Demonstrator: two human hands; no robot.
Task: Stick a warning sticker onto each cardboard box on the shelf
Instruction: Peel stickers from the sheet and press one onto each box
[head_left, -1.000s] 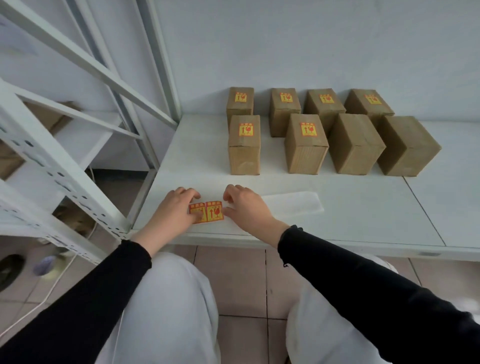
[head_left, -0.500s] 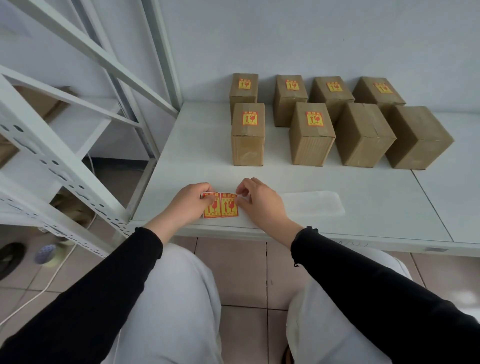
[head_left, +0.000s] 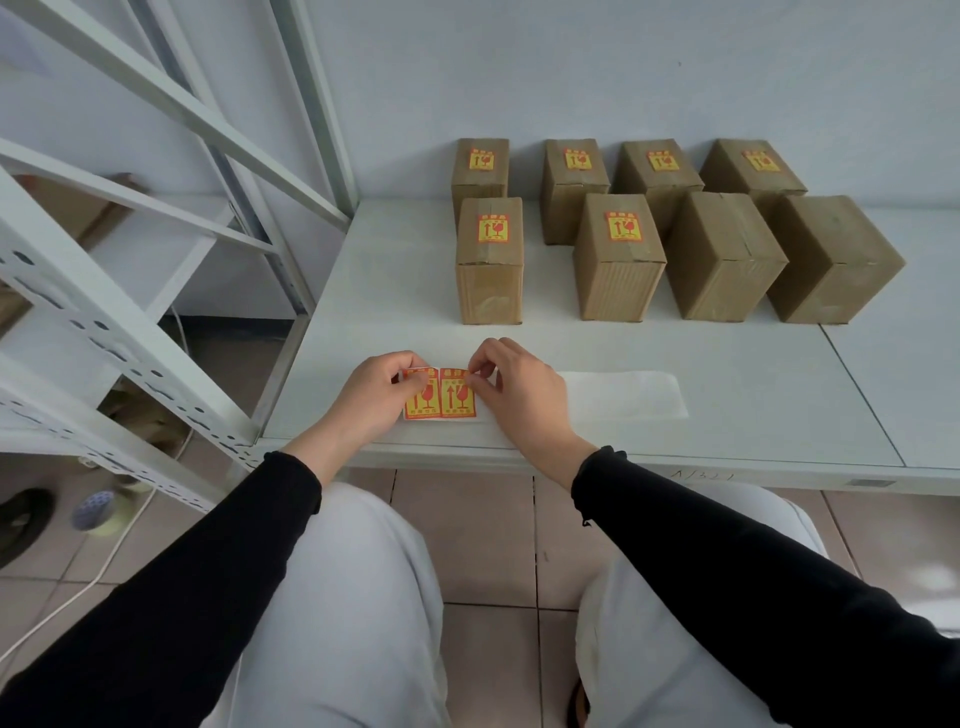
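Several brown cardboard boxes stand in two rows on the white shelf (head_left: 753, 395). All the back-row boxes carry a yellow-red warning sticker, as do the front left box (head_left: 489, 260) and its neighbour (head_left: 618, 257). The two front right boxes (head_left: 724, 254) (head_left: 831, 257) have bare tops. Near the front edge lies a white backing strip (head_left: 623, 395) with two stickers (head_left: 447, 397) at its left end. My left hand (head_left: 376, 400) presses on the left sticker. My right hand (head_left: 522, 389) pinches the top right corner of the right sticker.
White metal shelf posts and diagonal braces (head_left: 171, 109) rise at the left. Below the shelf are my knees in light trousers (head_left: 353, 597) and a tiled floor (head_left: 488, 525). A white cable (head_left: 104, 566) and small items lie on the floor at left.
The view has tilted down, so boxes and hands sit a little differently in frame. My right fingers have closed on the right sticker's upper corner; the left hand stays on the strip.
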